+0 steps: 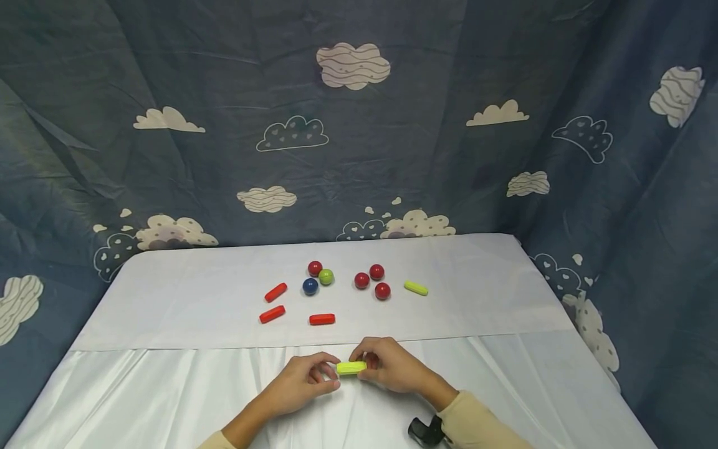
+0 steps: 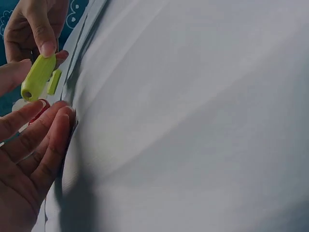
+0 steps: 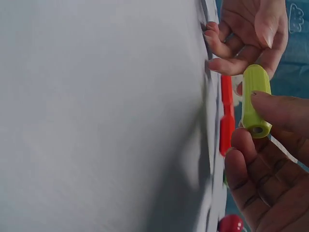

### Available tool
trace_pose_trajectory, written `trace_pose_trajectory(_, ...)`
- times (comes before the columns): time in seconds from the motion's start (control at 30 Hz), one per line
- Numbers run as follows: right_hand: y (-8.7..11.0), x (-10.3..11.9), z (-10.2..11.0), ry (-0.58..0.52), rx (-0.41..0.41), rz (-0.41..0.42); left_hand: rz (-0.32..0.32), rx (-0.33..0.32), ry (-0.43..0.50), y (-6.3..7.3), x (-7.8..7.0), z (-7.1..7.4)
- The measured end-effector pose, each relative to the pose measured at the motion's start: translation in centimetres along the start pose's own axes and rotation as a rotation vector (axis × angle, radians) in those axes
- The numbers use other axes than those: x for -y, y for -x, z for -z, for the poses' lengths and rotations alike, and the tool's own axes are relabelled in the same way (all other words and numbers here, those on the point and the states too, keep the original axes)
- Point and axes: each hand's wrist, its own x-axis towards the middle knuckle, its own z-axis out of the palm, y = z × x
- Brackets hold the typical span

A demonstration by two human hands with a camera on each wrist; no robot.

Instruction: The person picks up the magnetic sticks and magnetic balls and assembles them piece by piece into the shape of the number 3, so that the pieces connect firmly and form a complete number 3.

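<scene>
My right hand (image 1: 395,368) pinches a yellow-green ridged stick (image 1: 351,368) between thumb and fingers, near the front middle of the table. A small round hole shows in each end of the stick (image 2: 38,77) across the two wrist views. My left hand (image 1: 297,383) is at the stick's left end, thumb and fingers spread apart around it. In the right wrist view, the left fingers (image 3: 231,65) are loosely bent just beyond the stick's far end. The right thumb (image 3: 277,108) lies along the stick's side.
Three red sticks (image 1: 322,319) lie left of centre on the white-covered table (image 1: 185,312). Behind them sit a red, a blue (image 1: 310,286) and a green ball (image 1: 326,277). Three red balls (image 1: 361,280) and another yellow-green stick (image 1: 416,287) lie further right. A dark cloud-print curtain (image 1: 409,168) hangs behind.
</scene>
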Motion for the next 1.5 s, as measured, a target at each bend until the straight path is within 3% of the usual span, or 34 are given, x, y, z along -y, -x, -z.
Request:
trace_pose_trajectory(0.27, 0.5, 0.3, -1.4, -0.078, 0.045, 0.016, 0.084, 0.015, 0.191, 0.9, -0.1, -1.0)
trace_pose_trajectory(0.53, 0.7, 0.9, -1.7, -0.118, 0.081, -0.008, 0.140, 0.024, 0.300, 1.4, -0.3, -1.3)
trace_pose_trajectory(0.97, 0.8, 0.5, -2.1, -0.194, 0.136, -0.019, 0.166, 0.046, 0.339, 1.9, 0.1, -1.5)
trace_pose_trajectory(1.5, 0.7, 0.4, -2.1, -0.195, 0.127, -0.019, 0.158, 0.071, 0.313, 1.7, 0.0, -1.1)
